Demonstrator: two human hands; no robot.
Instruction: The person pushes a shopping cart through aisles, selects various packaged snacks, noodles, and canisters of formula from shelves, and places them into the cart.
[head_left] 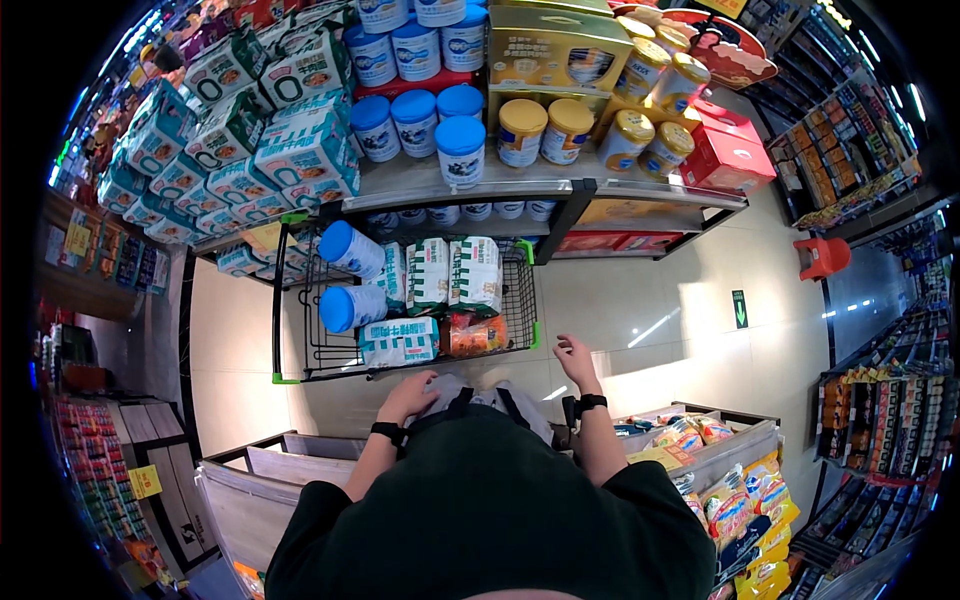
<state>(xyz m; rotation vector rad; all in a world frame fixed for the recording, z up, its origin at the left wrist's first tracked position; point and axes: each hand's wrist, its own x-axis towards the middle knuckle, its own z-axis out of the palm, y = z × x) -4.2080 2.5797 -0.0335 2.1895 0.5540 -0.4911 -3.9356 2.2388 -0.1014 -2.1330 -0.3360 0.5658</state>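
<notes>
My left hand (408, 392), fingers loosely curved, hangs over my grey-clad leg just short of a black wire shopping cart (310, 350) with green corners. My right hand (574, 358) is empty, fingers apart, right of the cart. The cart holds two blue-lidded cans (352, 308) lying tilted at its left, white-and-green packs (474, 270) at the back, a teal-and-white pack (398, 343) at the front and an orange pack (475, 337) beside it.
A shelf (528, 178) ahead bears stacked teal packs (305, 147), blue-lidded cans (461, 150) and gold-lidded cans (518, 140). Bins with yellow snack bags (755, 500) flank me behind. A red stool (822, 257) stands at the right on the tiled floor (680, 330).
</notes>
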